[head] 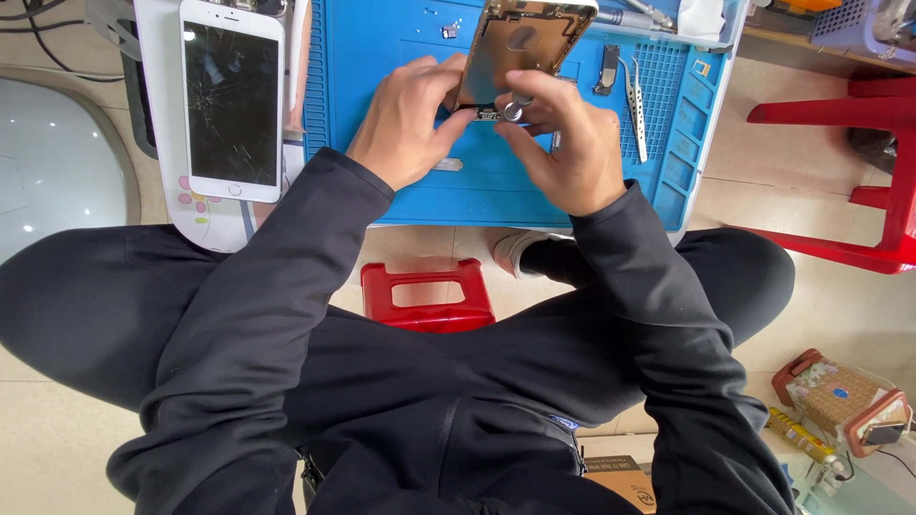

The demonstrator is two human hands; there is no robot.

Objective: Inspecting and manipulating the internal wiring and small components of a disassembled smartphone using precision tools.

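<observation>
The left hand (412, 119) is curled around the near end of a gold phone housing (520, 43), thumb and fingers pinched on its lower left edge, so it is closed on the shell and keeps it tilted up off the blue work mat (382, 48). The right hand (563, 143) sits just beside it on the other side of that same near end, fingers bent inward and closed on a small silver-tipped tool (515, 107), whose head meets the dark part at the bottom edge of the housing. Exactly what kind of tool it is I cannot tell; the grip hides most of it.

The housing's long axis runs away from the person, from the two hands toward the far edge of the mat, with its open inner face turned toward the camera. Both hands are at the near short end; the far end stands free. The working point lies between the two thumbs, slightly closer to the right hand.

Right of the housing, on the mat, lie a pair of white tweezers (637, 110) and a small dark component (609, 69), both apart from the hands. Left of the housing, off the mat, a white phone with a cracked screen (232, 100) lies face up on the counter (157, 114). Nearer the person than the housing, below the counter edge, a red stool (427, 296) stands on the floor.
</observation>
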